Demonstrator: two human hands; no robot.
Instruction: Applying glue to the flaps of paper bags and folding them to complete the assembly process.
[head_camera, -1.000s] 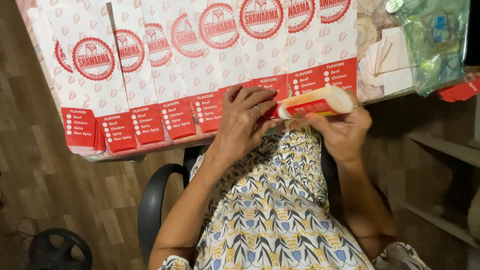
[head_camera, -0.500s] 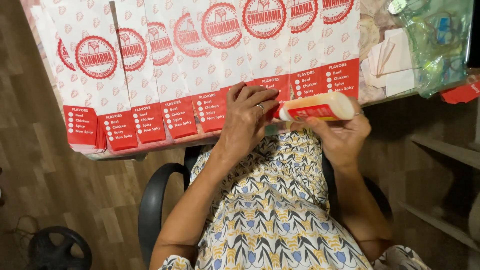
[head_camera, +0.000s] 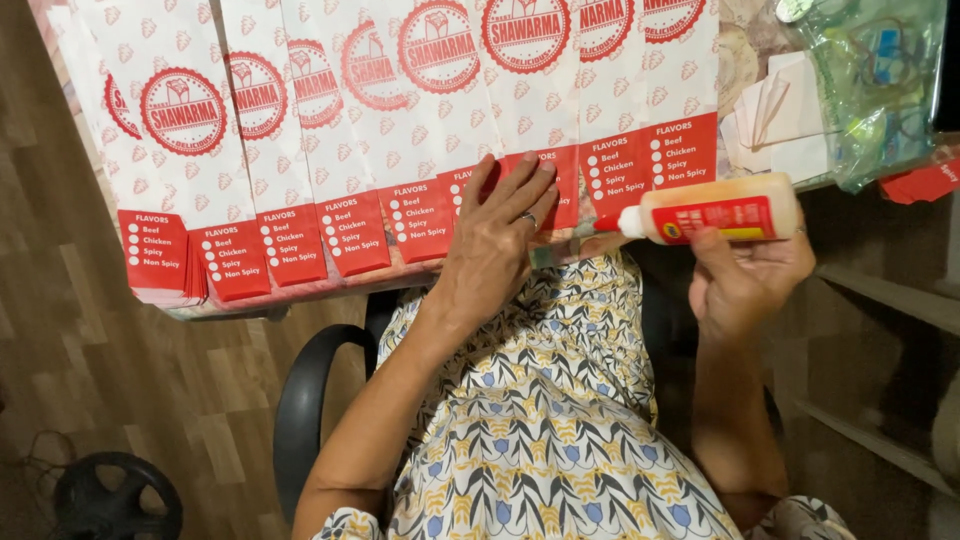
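Observation:
A row of overlapping white paper bags (head_camera: 400, 120) with red round emblems and red bottom bands lies fanned across the table. My left hand (head_camera: 495, 245) rests flat, fingers apart, on the red band of one bag near the table's front edge. My right hand (head_camera: 745, 280) holds a glue bottle (head_camera: 715, 212) sideways: pale body, red label, white nozzle pointing left toward the bags' lower edge, close to my left fingertips.
A clear plastic bag (head_camera: 875, 90) with coloured items and some folded white papers (head_camera: 775, 115) lie at the table's right end. A black office chair arm (head_camera: 305, 400) is below me, a black wheel (head_camera: 115, 495) on the wooden floor, shelves (head_camera: 890, 300) at right.
My right hand has drawn the glue bottle rightward, away from the bags' edge. My left hand has stayed pressed on the red band.

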